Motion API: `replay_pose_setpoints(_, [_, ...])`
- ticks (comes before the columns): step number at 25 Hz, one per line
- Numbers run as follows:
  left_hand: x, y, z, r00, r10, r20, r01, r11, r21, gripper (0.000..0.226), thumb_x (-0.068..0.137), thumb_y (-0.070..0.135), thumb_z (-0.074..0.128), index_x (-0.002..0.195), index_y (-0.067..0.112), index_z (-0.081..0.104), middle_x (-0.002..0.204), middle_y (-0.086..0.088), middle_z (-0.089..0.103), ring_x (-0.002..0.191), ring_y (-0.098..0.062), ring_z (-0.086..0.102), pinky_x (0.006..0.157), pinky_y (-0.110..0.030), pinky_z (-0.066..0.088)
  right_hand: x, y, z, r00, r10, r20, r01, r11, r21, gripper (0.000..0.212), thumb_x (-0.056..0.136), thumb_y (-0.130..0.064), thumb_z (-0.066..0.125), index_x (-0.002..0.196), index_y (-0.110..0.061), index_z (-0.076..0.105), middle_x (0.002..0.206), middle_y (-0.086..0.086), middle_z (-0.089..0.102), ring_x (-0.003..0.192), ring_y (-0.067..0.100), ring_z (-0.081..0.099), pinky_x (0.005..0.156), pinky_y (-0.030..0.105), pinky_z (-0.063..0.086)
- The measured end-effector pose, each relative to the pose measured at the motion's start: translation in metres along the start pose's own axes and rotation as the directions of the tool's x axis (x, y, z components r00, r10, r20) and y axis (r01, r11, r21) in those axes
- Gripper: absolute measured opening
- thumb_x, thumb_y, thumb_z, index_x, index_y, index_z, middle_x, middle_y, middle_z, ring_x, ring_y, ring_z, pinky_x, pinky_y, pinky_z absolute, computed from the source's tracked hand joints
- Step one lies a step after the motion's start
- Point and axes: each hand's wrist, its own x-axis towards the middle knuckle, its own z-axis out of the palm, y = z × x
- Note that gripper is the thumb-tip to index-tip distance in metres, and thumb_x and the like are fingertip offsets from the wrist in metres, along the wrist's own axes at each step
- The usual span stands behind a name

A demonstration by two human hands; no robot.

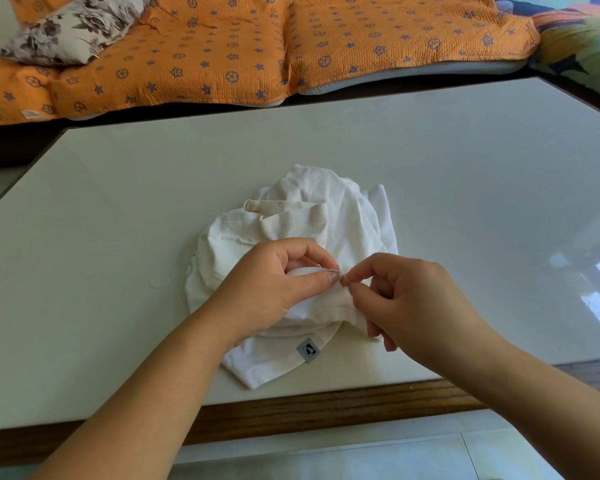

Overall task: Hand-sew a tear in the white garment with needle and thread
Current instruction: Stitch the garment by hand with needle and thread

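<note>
garment [347, 216]: white, crumpled into a heap, laid mid-table [118, 202] nr front edge; collar [281, 206] seen on top, hem w/ small grey label [307, 350] at near side.
needle [342, 277]: thin, metal, tilted, at bunched fold on near-right part of garment; mostly hidden.
thread [170, 271]: pale, faint loop laid on table just left of garment.

Can't see the tear at all, the left hand [267, 289] and right hand [406, 299] cover that bit of the shirt [343, 209]. Needle [343, 278] is just a sliver between fingertips. Thread [168, 271] is barely visible, and the label [308, 349] print's too tiny to read.
</note>
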Motion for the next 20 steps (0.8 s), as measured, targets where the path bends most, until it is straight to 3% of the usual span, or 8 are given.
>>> replay_pose_setpoints(3, [-0.002, 0.002, 0.005, 0.999, 0.032, -0.004, -0.031, 0.996, 0.086, 0.005, 0.085, 0.018, 0.074, 0.085, 0.023, 0.075, 0.083, 0.011, 0.076, 0.083, -0.001, 0.07, 0.076, -0.013, 0.053, 0.002, 0.001, 0.004, 1.0, 0.01, -0.02, -0.01, 1.0, -0.016, 0.016, 0.094, -0.024, 0.056, 0.081, -0.031, 0.062, 0.056, -0.007, 0.067, 0.039, 0.006, 0.056, 0.047, 0.015, 0.046])
replay_pose_setpoints(6, [-0.002, 0.0, 0.009, 0.997, 0.056, -0.053, -0.05, 0.994, 0.099, 0.009, 0.085, 0.019, 0.074, 0.082, 0.028, 0.074, 0.083, 0.013, 0.076, 0.084, 0.0, 0.07, 0.08, -0.017, 0.052, 0.003, 0.003, 0.007, 0.998, 0.014, -0.059, -0.014, 1.0, -0.006, 0.016, 0.096, -0.024, 0.055, 0.082, -0.027, 0.06, 0.059, -0.005, 0.067, 0.042, 0.006, 0.058, 0.046, 0.013, 0.042])
replay_pose_setpoints(9, [-0.002, -0.001, 0.01, 0.994, 0.047, -0.096, -0.038, 0.995, 0.09, 0.007, 0.086, 0.023, 0.075, 0.087, 0.03, 0.074, 0.087, 0.011, 0.076, 0.087, -0.002, 0.07, 0.085, -0.021, 0.054, 0.004, 0.002, 0.007, 0.997, 0.03, -0.072, -0.025, 0.997, 0.067, 0.015, 0.099, -0.021, 0.055, 0.084, -0.022, 0.058, 0.059, -0.003, 0.069, 0.042, 0.004, 0.056, 0.046, 0.012, 0.042])
replay_pose_setpoints(12, [-0.003, -0.001, 0.012, 0.996, 0.062, -0.061, -0.053, 0.99, 0.134, 0.015, 0.088, 0.023, 0.072, 0.093, 0.036, 0.077, 0.09, 0.02, 0.075, 0.091, 0.007, 0.067, 0.085, -0.013, 0.051, 0.003, -0.001, 0.009, 0.997, 0.065, -0.051, -0.055, 0.982, 0.182, 0.012, 0.099, -0.018, 0.055, 0.088, -0.015, 0.056, 0.062, 0.003, 0.071, 0.043, 0.008, 0.059, 0.045, 0.016, 0.045])
replay_pose_setpoints(16, [-0.002, -0.007, 0.015, 0.993, 0.087, -0.083, -0.065, 0.969, 0.237, 0.015, 0.086, 0.028, 0.072, 0.093, 0.039, 0.078, 0.087, 0.022, 0.074, 0.092, 0.004, 0.067, 0.091, -0.03, 0.054, 0.005, -0.005, 0.007, 0.988, 0.151, 0.007, -0.142, 0.907, 0.397, 0.009, 0.098, -0.016, 0.059, 0.104, -0.015, 0.053, 0.069, 0.009, 0.073, 0.051, 0.016, 0.068, 0.048, 0.02, 0.051])
replay_pose_setpoints(20, [-0.002, -0.008, 0.015, 0.993, 0.086, -0.085, -0.061, 0.962, 0.264, 0.015, 0.085, 0.031, 0.073, 0.093, 0.044, 0.076, 0.089, 0.025, 0.074, 0.093, 0.005, 0.067, 0.093, -0.035, 0.053, 0.007, -0.005, 0.006, 0.982, 0.174, 0.067, -0.185, 0.876, 0.445, 0.009, 0.1, -0.013, 0.055, 0.103, -0.006, 0.059, 0.071, 0.014, 0.074, 0.063, 0.028, 0.073, 0.055, 0.03, 0.059])
